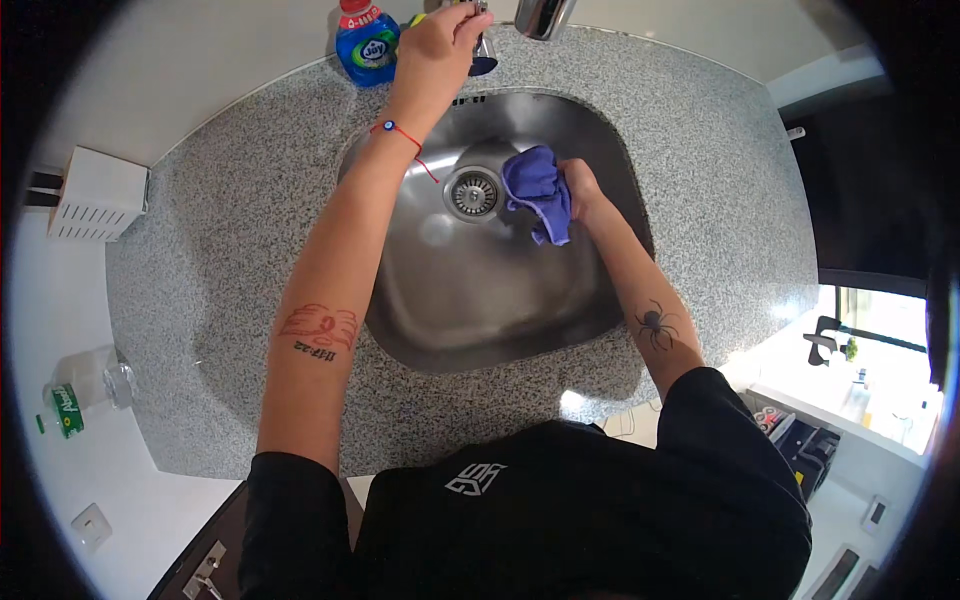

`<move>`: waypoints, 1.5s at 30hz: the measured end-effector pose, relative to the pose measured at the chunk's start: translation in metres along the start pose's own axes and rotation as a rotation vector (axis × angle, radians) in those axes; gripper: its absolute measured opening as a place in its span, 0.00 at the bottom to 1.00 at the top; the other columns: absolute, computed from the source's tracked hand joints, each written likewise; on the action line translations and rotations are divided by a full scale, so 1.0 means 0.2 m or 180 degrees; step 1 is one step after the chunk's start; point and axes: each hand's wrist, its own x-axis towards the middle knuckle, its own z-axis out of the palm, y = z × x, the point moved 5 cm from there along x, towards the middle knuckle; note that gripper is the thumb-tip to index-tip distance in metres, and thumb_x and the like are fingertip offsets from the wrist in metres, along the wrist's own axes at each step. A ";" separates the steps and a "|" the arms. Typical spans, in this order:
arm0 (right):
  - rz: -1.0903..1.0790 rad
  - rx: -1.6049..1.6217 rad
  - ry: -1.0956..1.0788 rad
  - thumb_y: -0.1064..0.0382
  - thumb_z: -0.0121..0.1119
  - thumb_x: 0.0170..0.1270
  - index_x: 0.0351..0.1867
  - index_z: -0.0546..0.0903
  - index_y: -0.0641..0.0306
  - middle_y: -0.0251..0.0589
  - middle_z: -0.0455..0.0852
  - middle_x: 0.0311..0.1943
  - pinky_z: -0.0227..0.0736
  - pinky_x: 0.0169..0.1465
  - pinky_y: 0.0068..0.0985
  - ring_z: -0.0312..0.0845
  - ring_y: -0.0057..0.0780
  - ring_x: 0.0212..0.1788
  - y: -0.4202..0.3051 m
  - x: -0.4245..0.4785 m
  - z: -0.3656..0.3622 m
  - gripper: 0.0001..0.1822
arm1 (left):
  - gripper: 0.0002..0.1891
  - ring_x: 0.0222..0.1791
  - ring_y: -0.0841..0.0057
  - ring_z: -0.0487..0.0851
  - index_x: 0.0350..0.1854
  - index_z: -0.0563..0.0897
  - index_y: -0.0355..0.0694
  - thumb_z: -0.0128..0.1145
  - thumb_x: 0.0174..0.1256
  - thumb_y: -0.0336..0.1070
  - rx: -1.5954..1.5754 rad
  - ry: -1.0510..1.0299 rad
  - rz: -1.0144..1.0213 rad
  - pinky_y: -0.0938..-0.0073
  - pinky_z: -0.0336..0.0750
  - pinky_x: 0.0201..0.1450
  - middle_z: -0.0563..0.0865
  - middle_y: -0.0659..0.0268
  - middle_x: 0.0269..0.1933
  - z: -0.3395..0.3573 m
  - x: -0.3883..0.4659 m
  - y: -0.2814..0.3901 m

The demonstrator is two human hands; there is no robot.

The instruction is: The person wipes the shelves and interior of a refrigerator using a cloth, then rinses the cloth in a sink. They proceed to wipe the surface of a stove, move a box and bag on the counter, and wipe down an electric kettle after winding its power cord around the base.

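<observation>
My left hand (442, 36) is raised at the back rim of the sink, its fingers closed around the metal lever of the faucet (485, 61). Most of the lever is hidden by the fingers. The chrome spout (544, 16) comes in at the top edge, to the right of that hand. Over the right side of the stainless steel sink (465, 292), my right hand (581, 187) holds a purple cloth (536, 187). The cloth is bunched and hangs down, just right of the drain strainer (474, 194).
A Joy bottle of blue dish soap (367, 49) stands behind the sink at the left, beside a partly hidden yellow item. Speckled granite countertop (247, 225) surrounds the basin. On the left are a white slotted holder (103, 196) and a clear plastic bottle (71, 409).
</observation>
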 end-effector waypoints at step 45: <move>-0.2265 -0.2174 0.0749 0.62 0.55 0.61 0.33 0.82 0.68 0.40 0.84 0.31 0.72 0.39 0.26 0.79 0.27 0.32 -0.02 -0.22 0.25 0.10 | 0.17 0.36 0.59 0.83 0.36 0.82 0.34 0.51 0.64 0.46 -0.0736 -0.1792 -0.1803 0.67 0.73 0.41 0.84 0.51 0.33 0.08 -0.59 -0.13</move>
